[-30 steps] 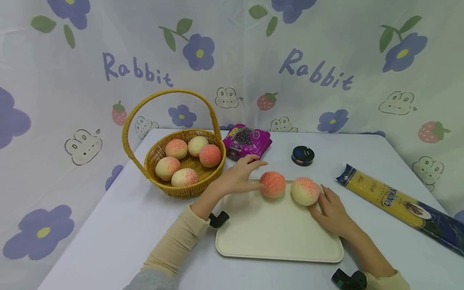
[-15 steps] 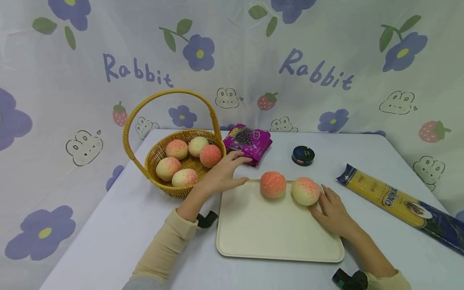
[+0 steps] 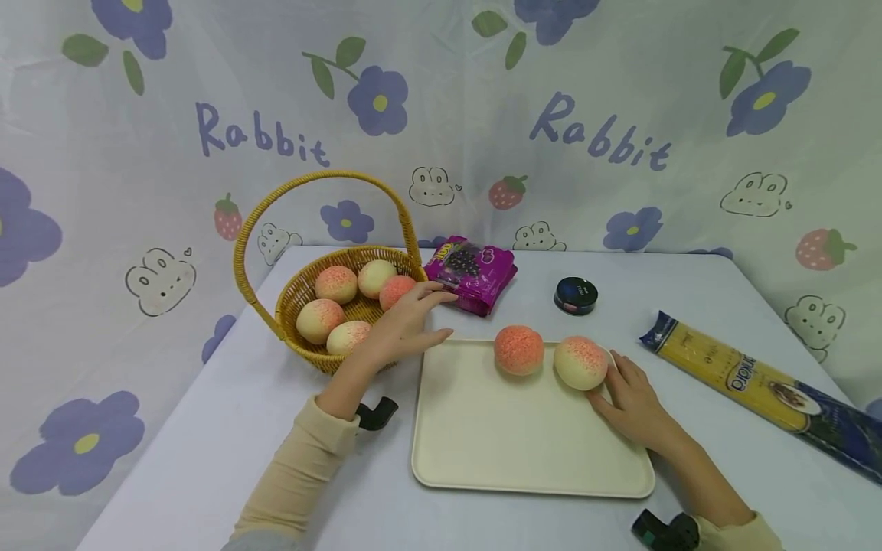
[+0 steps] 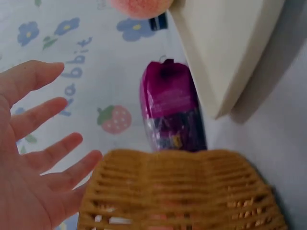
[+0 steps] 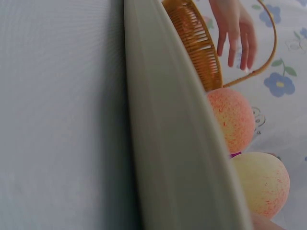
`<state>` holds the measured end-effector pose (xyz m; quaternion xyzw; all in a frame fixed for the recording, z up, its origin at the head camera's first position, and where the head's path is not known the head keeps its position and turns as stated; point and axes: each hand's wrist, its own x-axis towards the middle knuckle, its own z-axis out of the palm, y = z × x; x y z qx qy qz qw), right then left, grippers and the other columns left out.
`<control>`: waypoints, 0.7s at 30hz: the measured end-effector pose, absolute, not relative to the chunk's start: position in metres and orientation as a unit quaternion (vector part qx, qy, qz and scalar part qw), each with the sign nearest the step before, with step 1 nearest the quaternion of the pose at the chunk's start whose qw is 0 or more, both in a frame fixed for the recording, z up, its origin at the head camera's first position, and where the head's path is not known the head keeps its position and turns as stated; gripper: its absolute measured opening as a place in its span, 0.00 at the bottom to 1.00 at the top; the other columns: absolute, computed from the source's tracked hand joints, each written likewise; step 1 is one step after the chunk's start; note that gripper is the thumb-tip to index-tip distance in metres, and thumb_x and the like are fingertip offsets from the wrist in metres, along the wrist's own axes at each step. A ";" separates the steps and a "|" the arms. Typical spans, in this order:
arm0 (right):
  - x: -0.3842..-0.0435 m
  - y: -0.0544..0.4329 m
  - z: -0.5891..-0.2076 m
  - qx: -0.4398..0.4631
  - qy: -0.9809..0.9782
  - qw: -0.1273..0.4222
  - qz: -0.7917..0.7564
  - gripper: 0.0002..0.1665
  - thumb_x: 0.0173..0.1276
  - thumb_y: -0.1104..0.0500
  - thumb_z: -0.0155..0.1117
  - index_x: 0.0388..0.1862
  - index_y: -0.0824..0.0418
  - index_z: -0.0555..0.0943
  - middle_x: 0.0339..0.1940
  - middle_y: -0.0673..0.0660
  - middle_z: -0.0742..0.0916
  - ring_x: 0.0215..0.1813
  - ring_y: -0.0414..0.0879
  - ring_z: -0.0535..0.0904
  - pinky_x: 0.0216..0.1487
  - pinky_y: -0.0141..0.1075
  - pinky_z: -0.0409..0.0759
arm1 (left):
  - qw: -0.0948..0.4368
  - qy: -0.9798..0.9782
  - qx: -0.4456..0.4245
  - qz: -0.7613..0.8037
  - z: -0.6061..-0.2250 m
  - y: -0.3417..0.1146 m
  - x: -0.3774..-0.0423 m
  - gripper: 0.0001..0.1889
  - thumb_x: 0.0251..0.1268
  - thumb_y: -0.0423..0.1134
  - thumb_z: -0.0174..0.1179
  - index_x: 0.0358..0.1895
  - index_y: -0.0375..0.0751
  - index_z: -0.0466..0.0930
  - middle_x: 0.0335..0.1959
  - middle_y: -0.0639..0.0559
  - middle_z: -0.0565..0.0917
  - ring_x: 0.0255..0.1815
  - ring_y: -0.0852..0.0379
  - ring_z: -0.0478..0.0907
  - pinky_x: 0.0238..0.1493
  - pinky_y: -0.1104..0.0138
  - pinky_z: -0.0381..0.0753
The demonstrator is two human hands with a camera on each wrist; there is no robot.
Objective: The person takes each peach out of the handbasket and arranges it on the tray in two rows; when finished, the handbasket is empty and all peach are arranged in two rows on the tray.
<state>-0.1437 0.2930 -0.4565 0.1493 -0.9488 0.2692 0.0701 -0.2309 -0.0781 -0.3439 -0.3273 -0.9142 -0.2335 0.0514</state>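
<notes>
My left hand (image 3: 396, 329) hovers over the right side of the wicker basket (image 3: 296, 298), its fingers spread and nothing in them. In the left wrist view, that hand (image 4: 38, 143) shows beside the basket's woven wall (image 4: 177, 187). Several peaches (image 3: 336, 284) lie in the basket, partly covered by the hand. On the cream tray (image 3: 530, 451), a pink peach (image 3: 519, 350) and a paler peach (image 3: 581, 363) sit near the far rim. My right hand (image 3: 630, 405) rests at the tray's right edge, its relaxed fingers beside the paler peach.
A purple snack bag (image 3: 472, 272) lies behind the tray, right of the basket. Further right is a round dark tin (image 3: 576, 295). A long yellow and blue pasta packet (image 3: 751, 379) lies at the right. A printed curtain (image 3: 441, 115) hangs behind the table.
My left hand has moved left, away from the pink peach on the tray, to over the basket's right side. My right hand and both tray peaches have stayed still.
</notes>
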 end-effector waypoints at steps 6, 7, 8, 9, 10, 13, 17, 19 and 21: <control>-0.144 0.293 -0.455 0.151 -0.948 0.070 0.269 0.37 0.64 0.51 0.58 0.65 0.71 0.61 0.65 0.76 0.59 0.64 0.74 0.50 0.56 0.68 0.51 | 0.078 -0.915 -0.311 -0.244 -0.342 -0.098 -0.233 0.25 0.58 0.43 0.61 0.59 0.40 0.71 0.60 0.41 0.66 0.61 0.49 0.62 0.58 0.55 0.67; -0.144 0.293 -0.455 0.151 -0.948 0.070 0.270 0.37 0.64 0.52 0.58 0.65 0.72 0.61 0.65 0.77 0.59 0.64 0.74 0.50 0.56 0.68 0.51 | 0.082 -0.914 -0.311 -0.247 -0.341 -0.101 -0.233 0.25 0.59 0.43 0.61 0.59 0.39 0.71 0.59 0.41 0.67 0.60 0.49 0.63 0.58 0.56 0.67; -0.144 0.293 -0.455 0.151 -0.948 0.071 0.270 0.37 0.64 0.52 0.58 0.64 0.72 0.61 0.65 0.77 0.60 0.64 0.74 0.51 0.56 0.68 0.50 | 0.084 -0.913 -0.310 -0.251 -0.341 -0.104 -0.233 0.25 0.58 0.42 0.61 0.59 0.38 0.71 0.59 0.41 0.67 0.59 0.49 0.63 0.58 0.56 0.67; -0.144 0.293 -0.454 0.151 -0.948 0.071 0.271 0.37 0.64 0.52 0.58 0.64 0.72 0.61 0.64 0.77 0.60 0.64 0.74 0.51 0.56 0.68 0.50 | 0.085 -0.912 -0.310 -0.255 -0.341 -0.107 -0.233 0.24 0.59 0.42 0.61 0.58 0.37 0.71 0.59 0.42 0.67 0.59 0.49 0.63 0.58 0.57 0.66; -0.144 0.293 -0.454 0.151 -0.948 0.069 0.271 0.37 0.64 0.52 0.58 0.64 0.73 0.61 0.65 0.77 0.59 0.64 0.74 0.50 0.56 0.68 0.50 | 0.085 -0.911 -0.309 -0.259 -0.341 -0.109 -0.233 0.24 0.59 0.42 0.60 0.58 0.37 0.71 0.59 0.42 0.66 0.59 0.49 0.64 0.58 0.56 0.66; -0.144 0.293 -0.453 0.148 -0.948 0.067 0.272 0.37 0.64 0.52 0.58 0.64 0.73 0.61 0.64 0.77 0.59 0.64 0.74 0.50 0.57 0.68 0.50 | 0.079 -0.914 -0.300 -0.260 -0.342 -0.116 -0.234 0.23 0.62 0.42 0.57 0.59 0.37 0.70 0.61 0.42 0.65 0.60 0.49 0.64 0.58 0.55 0.66; -0.143 0.292 -0.452 0.144 -0.948 0.061 0.276 0.38 0.64 0.51 0.58 0.65 0.73 0.60 0.65 0.77 0.59 0.64 0.74 0.50 0.56 0.68 0.50 | 0.071 -0.926 -0.275 -0.248 -0.345 -0.127 -0.235 0.23 0.64 0.43 0.55 0.61 0.38 0.68 0.64 0.41 0.63 0.63 0.46 0.61 0.59 0.53 0.65; -0.143 0.291 -0.452 0.145 -0.948 0.061 0.277 0.38 0.64 0.51 0.58 0.65 0.73 0.60 0.65 0.77 0.59 0.64 0.74 0.50 0.56 0.68 0.50 | 0.069 -0.932 -0.262 -0.241 -0.346 -0.133 -0.235 0.23 0.64 0.43 0.55 0.61 0.40 0.68 0.64 0.40 0.63 0.64 0.45 0.60 0.58 0.51 0.66; -0.143 0.291 -0.452 0.146 -0.948 0.063 0.275 0.37 0.64 0.52 0.58 0.64 0.73 0.61 0.64 0.77 0.60 0.64 0.74 0.50 0.56 0.68 0.50 | 0.069 -0.934 -0.256 -0.239 -0.347 -0.138 -0.236 0.23 0.63 0.43 0.56 0.61 0.41 0.68 0.63 0.40 0.63 0.64 0.44 0.60 0.58 0.51 0.66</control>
